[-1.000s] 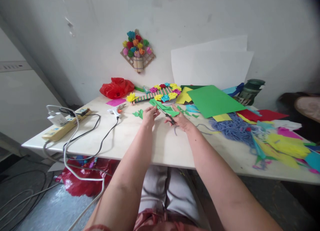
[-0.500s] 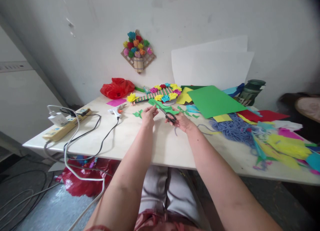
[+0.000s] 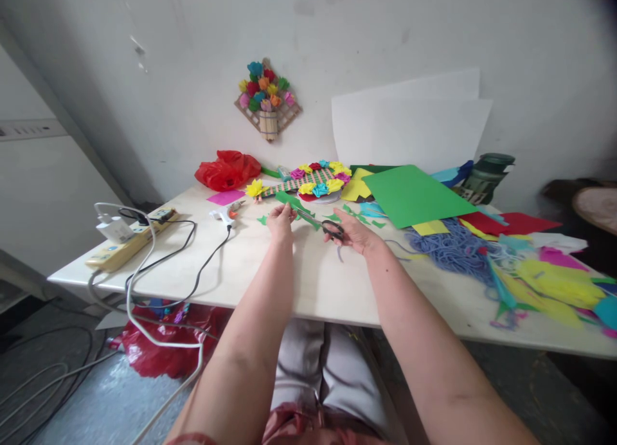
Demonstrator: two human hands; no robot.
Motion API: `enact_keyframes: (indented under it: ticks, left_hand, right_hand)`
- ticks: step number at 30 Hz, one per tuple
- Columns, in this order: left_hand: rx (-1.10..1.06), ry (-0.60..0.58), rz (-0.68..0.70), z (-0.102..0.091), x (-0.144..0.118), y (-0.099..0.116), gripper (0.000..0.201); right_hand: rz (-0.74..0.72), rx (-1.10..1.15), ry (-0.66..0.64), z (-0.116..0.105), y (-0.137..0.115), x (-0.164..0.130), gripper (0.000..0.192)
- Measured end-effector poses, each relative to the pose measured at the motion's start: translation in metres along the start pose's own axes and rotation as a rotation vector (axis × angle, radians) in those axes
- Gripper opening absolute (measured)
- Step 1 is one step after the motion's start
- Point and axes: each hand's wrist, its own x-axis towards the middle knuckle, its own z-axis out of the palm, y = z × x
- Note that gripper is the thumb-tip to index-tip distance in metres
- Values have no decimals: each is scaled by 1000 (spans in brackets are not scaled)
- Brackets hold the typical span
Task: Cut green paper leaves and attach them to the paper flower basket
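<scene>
Green paper piece partly behind fingers

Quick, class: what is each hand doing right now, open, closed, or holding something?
Left hand: closed, pinching the green paper piece.
Right hand: closed on the scissors, blades at the paper.

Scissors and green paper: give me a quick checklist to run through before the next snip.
1. Right hand grips the scissors by the black handles: ok.
2. Left hand pinches the green paper piece: ok.
3. Blades reach the paper: ok; whether they stand open, cannot tell.
4. Left fingertips out of the blades' line: cannot tell, they sit close.
5. Table bare under the hands: ok.
6. Glue gun and its cord lie left of the hands, apart from them: ok.
</scene>
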Motion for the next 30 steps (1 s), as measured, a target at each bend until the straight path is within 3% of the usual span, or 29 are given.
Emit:
enact_keyframes:
  ticks: [4, 9, 11, 22, 30]
  left_hand:
    - [52, -33, 18, 0, 2, -2, 22]
    - [78, -44, -2, 0, 1, 0, 25]
    - [80, -46, -10, 0, 1, 1, 26]
    - [30, -246, -125, -3, -3, 0, 22]
    - [127, -380, -122, -4, -6, 0, 24]
  right_hand:
    - [55, 74, -41, 0, -3, -3, 66]
    - [79, 89, -105, -3, -6, -4, 28]
    - [88, 74, -120, -5, -6, -4, 23]
    - [85, 98, -158, -8, -5, -4, 28]
    - [36, 46, -155, -9, 0, 0, 27]
